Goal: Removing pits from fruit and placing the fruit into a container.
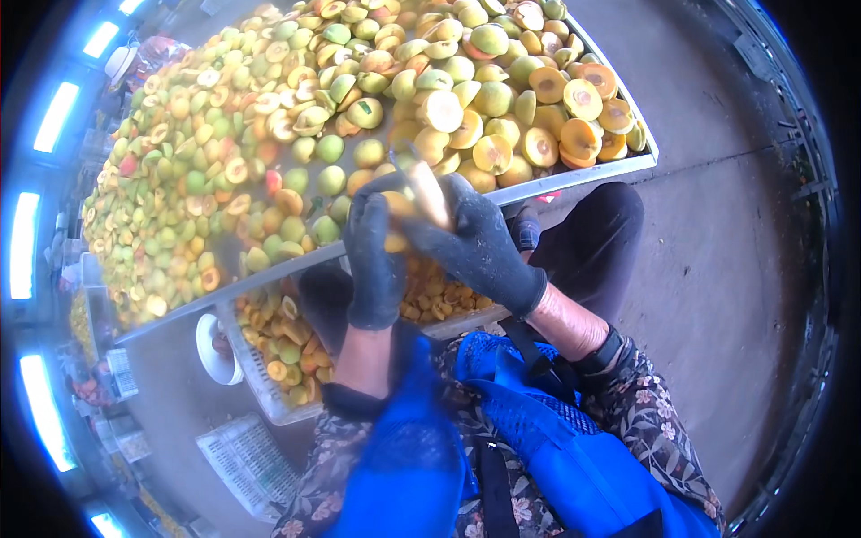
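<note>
In front of my body, both hands wear dark grey gloves and meet over the near edge of a table heaped with peaches. My left hand (372, 260) is closed around a yellow peach (396, 206). Against it, my right hand (480, 247) grips a pale, cut peach half (429, 193), smeared by motion. A thin dark shape sticks up just above the fingers; whether it is a blade, I cannot tell. Beyond the hands lie halved peaches (493, 154) with orange flesh, and whole green-yellow peaches (330, 148) farther left.
The metal-rimmed table (574, 178) slopes across the view. Below it, between my knees, stands a white crate (256, 377) of cut fruit. Left of that are a white bowl (215, 350) and a white plastic basket (247, 462) on the concrete floor (708, 269).
</note>
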